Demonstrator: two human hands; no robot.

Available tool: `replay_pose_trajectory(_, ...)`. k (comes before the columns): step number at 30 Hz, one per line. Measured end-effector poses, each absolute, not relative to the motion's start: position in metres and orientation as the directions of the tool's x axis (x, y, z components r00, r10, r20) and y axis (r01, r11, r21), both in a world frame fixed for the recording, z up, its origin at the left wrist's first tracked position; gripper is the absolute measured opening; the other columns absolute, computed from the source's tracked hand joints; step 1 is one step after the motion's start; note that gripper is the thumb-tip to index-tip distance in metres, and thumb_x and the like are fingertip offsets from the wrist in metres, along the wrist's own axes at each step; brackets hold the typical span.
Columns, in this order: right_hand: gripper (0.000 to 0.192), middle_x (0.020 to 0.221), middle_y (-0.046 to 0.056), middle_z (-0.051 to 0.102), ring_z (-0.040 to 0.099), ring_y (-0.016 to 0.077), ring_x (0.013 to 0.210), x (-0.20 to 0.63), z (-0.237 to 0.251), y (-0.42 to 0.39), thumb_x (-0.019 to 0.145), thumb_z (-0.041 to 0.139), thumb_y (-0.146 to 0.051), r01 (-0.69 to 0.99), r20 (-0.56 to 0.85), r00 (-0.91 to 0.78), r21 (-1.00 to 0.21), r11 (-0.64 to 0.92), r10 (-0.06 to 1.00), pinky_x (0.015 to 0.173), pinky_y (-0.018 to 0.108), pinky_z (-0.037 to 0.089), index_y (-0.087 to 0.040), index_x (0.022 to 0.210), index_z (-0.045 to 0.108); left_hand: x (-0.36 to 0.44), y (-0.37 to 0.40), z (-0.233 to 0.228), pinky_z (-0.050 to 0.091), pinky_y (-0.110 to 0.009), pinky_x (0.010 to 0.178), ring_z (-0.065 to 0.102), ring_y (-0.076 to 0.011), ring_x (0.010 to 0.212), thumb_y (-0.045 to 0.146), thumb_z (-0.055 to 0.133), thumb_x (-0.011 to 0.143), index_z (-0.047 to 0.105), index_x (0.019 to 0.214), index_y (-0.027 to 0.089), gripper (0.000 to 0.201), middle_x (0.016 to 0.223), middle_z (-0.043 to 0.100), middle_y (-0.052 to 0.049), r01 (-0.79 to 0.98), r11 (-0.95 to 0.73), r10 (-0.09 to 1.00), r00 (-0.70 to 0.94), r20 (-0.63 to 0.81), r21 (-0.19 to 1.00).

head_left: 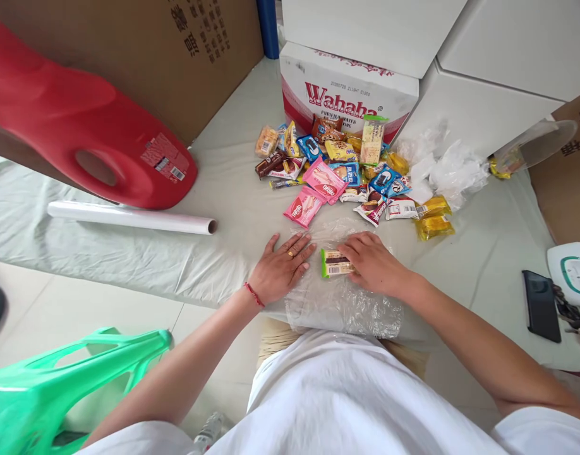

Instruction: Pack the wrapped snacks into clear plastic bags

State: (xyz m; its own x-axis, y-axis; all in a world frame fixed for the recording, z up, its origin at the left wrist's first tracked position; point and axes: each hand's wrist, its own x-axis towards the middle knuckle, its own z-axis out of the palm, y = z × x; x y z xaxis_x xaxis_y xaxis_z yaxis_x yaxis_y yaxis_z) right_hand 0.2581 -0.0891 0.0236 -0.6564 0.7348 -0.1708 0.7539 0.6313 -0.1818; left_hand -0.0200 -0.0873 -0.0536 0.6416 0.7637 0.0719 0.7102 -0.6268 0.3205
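A green-edged wafer packet [333, 263] lies on a sheet of clear plastic wrap [347, 306] spread at the table's front edge. My right hand [376, 262] rests on the packet's right end, fingers curled over it. Flat on the table just left of the wrap lies my left hand [283, 268], fingers apart, touching the wrap's edge, with a ring and a red wrist cord. Behind both hands sits a pile of several wrapped snacks [340, 167], two pink packets [313, 193] nearest.
A roll of film [131, 218] and a red jug [81, 126] lie left. A Wahaha box [347, 95], white boxes and crumpled plastic [453, 167] stand behind. A black phone [540, 305] lies right; a green plastic stool [57, 392] is lower left.
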Motion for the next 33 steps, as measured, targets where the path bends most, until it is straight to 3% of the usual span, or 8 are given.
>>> replay_pose_trajectory(6, 0.057, 0.130, 0.018, 0.062, 0.047, 0.0346, 0.127, 0.262, 0.034, -0.106, 0.084, 0.067, -0.026, 0.719, -0.082, -0.679, -0.277, 0.637, 0.730, 0.116, 0.054, 0.030, -0.012, 0.138, 0.055, -0.017, -0.088, -0.052, 0.008, -0.062, 0.127, 0.034, -0.0273, 0.154, 0.039, 0.032, 0.107, 0.035, 0.159, 0.033, 0.052, 0.166, 0.036, -0.005, 0.711, -0.634, 0.762, 0.643, 0.083, 0.304)
replay_pose_trajectory(12, 0.061, 0.136, 0.019, 0.058, 0.043, 0.0352, 0.136, 0.246, 0.012, -0.113, 0.086, 0.068, -0.024, 0.704, -0.155, -0.704, -0.290, 0.649, 0.693, 0.120, 0.060, 0.024, -0.013, 0.144, 0.051, -0.023, -0.085, -0.055, 0.014, -0.060, 0.127, 0.036, -0.0283, 0.153, 0.035, 0.035, 0.107, 0.033, 0.160, 0.031, 0.054, 0.167, 0.035, -0.008, 0.706, -0.651, 0.752, 0.648, 0.115, 0.278)
replay_pose_trajectory(16, 0.064, 0.143, 0.019, 0.054, 0.041, 0.0347, 0.140, 0.267, 0.017, -0.123, 0.092, 0.068, -0.035, 0.655, -0.015, -0.709, -0.385, 0.650, 0.705, 0.121, 0.063, 0.026, -0.015, 0.149, 0.047, -0.033, -0.100, -0.055, 0.024, -0.059, 0.125, 0.035, -0.0326, 0.153, 0.027, 0.052, 0.100, 0.037, 0.159, 0.027, 0.060, 0.163, 0.042, -0.013, 0.738, -0.643, 0.749, 0.550, 0.369, 0.206)
replay_pose_trajectory(20, 0.052, 0.133, 0.017, 0.061, 0.051, 0.0310, 0.130, 0.310, 0.026, -0.167, 0.095, 0.066, -0.040, 0.580, 0.122, -0.690, -0.496, 0.646, 0.713, 0.110, 0.054, 0.046, -0.019, 0.141, 0.054, -0.046, -0.142, -0.048, 0.031, -0.048, 0.127, 0.054, -0.0237, 0.140, 0.010, 0.062, 0.089, 0.052, 0.145, 0.031, 0.060, 0.138, 0.068, -0.006, 0.582, -0.802, 0.527, 0.586, 0.616, 0.134)
replay_pose_trajectory(23, 0.056, 0.137, 0.017, 0.060, 0.053, 0.0320, 0.130, 0.339, 0.012, -0.209, 0.093, 0.071, -0.040, 0.602, 0.038, -0.721, -0.461, 0.652, 0.692, 0.109, 0.054, 0.049, -0.018, 0.142, 0.055, -0.052, -0.168, -0.046, 0.034, -0.053, 0.125, 0.054, -0.0254, 0.140, 0.011, 0.056, 0.088, 0.059, 0.132, 0.027, 0.047, 0.136, 0.069, -0.008, 0.308, -0.925, 0.380, 0.770, 0.512, 0.224)
replay_pose_trajectory(26, 0.046, 0.140, 0.015, 0.062, 0.054, 0.0296, 0.132, 0.355, -0.013, -0.233, 0.097, 0.064, -0.024, 0.644, 0.018, -0.701, -0.412, 0.644, 0.713, 0.112, 0.055, 0.047, -0.019, 0.142, 0.057, -0.056, -0.177, -0.050, 0.029, -0.060, 0.125, 0.050, -0.0291, 0.144, 0.011, 0.052, 0.087, 0.057, 0.131, 0.022, 0.045, 0.142, 0.064, -0.014, 0.302, -0.905, 0.404, 0.830, 0.385, 0.300)
replay_pose_trajectory(30, 0.023, 0.123, 0.010, 0.071, 0.064, 0.0237, 0.114, 0.356, -0.023, -0.221, 0.099, 0.058, -0.018, 0.579, 0.112, -0.641, -0.579, 0.574, 0.759, 0.100, 0.045, 0.054, -0.023, 0.120, 0.068, -0.057, -0.171, -0.056, 0.028, -0.054, 0.126, 0.059, -0.0255, 0.135, 0.019, 0.059, 0.093, 0.056, 0.134, 0.024, 0.041, 0.139, 0.066, -0.014, 0.416, -0.865, 0.496, 0.793, 0.353, 0.279)
replay_pose_trajectory(33, 0.018, 0.101, 0.007, 0.075, 0.066, 0.0184, 0.092, 0.353, -0.003, -0.195, 0.102, 0.054, -0.018, 0.492, 0.100, -0.595, -0.739, 0.461, 0.797, 0.086, 0.035, 0.055, -0.022, 0.110, 0.069, -0.056, -0.163, -0.051, 0.037, -0.050, 0.120, 0.067, -0.0238, 0.124, 0.021, 0.060, 0.094, 0.064, 0.122, 0.025, 0.028, 0.130, 0.071, -0.011, 0.450, -0.810, 0.574, 0.740, 0.351, 0.376)
